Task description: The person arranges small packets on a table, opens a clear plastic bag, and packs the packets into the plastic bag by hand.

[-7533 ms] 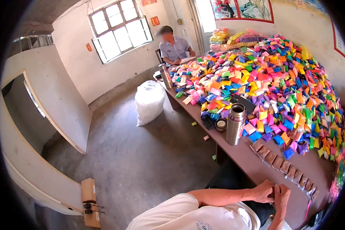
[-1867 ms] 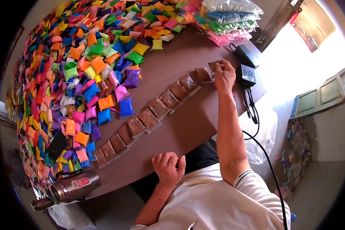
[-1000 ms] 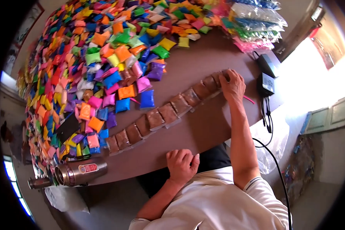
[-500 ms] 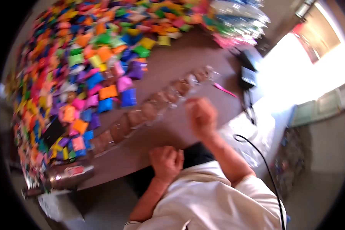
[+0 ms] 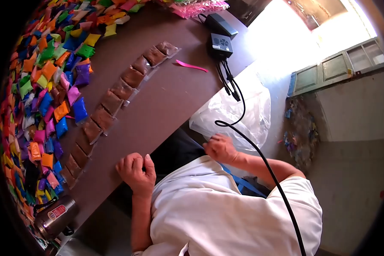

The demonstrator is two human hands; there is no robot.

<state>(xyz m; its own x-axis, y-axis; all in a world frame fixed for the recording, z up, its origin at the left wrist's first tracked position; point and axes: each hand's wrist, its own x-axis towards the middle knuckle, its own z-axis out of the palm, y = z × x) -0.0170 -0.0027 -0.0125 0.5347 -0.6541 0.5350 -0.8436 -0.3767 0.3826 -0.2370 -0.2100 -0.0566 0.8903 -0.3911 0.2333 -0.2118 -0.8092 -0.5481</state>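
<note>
My left hand (image 5: 136, 173) rests at the table's front edge, fingers curled in and thumb raised, with no item showing in it. Off the edge, beside my lap, my right hand (image 5: 221, 148) is closed in a fist; nothing shows in it. On the table in front of my hands runs a slanting row of several flat brown packets (image 5: 112, 102) in clear wrapping, some touching or overlapping. A pink plastic stick (image 5: 192, 66) lies to the right of the row's far end.
A large heap of small colourful packets (image 5: 49, 70) covers the table's left side. A metal flask (image 5: 56, 216) lies near the left corner. Black boxes (image 5: 221, 45) with cables sit at the far right edge. A clear plastic bag (image 5: 243, 111) and a black cable (image 5: 281, 187) are to the right.
My right hand has come back from above the table, near the brown packets, to beside my lap. The view has shifted and turned. My left hand stays at the table edge.
</note>
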